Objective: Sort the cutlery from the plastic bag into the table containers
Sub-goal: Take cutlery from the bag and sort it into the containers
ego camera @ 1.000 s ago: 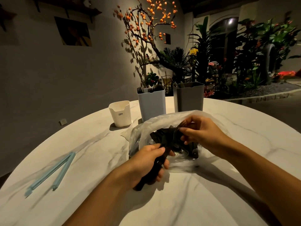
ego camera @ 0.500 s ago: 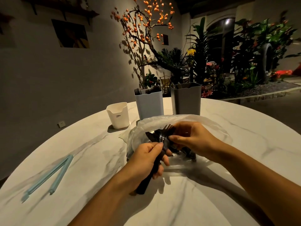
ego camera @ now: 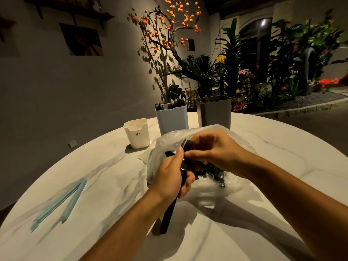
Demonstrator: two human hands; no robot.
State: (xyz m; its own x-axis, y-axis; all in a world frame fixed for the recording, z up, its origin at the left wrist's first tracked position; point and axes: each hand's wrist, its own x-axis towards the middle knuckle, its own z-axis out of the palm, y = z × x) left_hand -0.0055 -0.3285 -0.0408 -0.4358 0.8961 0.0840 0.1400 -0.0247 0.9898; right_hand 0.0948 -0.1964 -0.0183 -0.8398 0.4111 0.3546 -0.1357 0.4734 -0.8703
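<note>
A clear plastic bag [ego camera: 237,140] lies open on the round marble table [ego camera: 282,166] with dark cutlery inside. My left hand [ego camera: 169,176] grips a bundle of black cutlery [ego camera: 167,217] by the handles, which stick out below my fist. My right hand [ego camera: 212,149] pinches the fork heads at the top of that bundle, just above the bag's mouth. Behind the bag stand a light blue container [ego camera: 172,119] with forks in it, a grey container [ego camera: 214,113] and a small white container [ego camera: 136,135].
A light blue bag clip [ego camera: 62,202] lies on the table at the left. The wall is close behind the table on the left, and plants and an orange-fruited tree stand behind the containers.
My left hand has drawn the cutlery bundle a little closer and upright. My right hand has shifted left from inside the bag onto the bundle's top.
</note>
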